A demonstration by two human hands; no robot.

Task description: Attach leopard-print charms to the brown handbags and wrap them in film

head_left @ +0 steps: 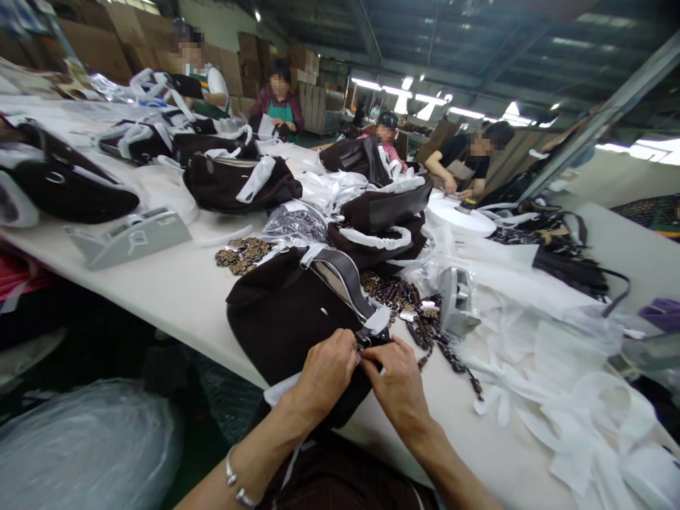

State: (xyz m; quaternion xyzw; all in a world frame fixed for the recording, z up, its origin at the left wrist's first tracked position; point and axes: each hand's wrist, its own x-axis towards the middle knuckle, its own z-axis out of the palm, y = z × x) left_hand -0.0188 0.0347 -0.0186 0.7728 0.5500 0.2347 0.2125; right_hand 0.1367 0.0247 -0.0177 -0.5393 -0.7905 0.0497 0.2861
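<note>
A dark brown handbag [281, 304] lies tilted on the near edge of the table. Its strap [345, 276] arches over the zipped opening, and a strip of white wrapping [377, 321] sticks out near the strap's end. My left hand [332, 368] is closed in a pinch at the metal ring on that end. Close beside it, the fingers of my right hand [396, 372] pinch at the same spot. Whatever small piece lies between my fingertips is mostly hidden. Patterned straps or charms [404, 297] lie in a pile just beyond the bag.
More dark handbags [241, 180] with white wrapping stand further back. Grey tape dispensers [132, 237] sit left and right. White strips [589, 418] litter the table's right side. Patterned discs [241, 255] lie behind the bag. Several people [279, 103] work across the table.
</note>
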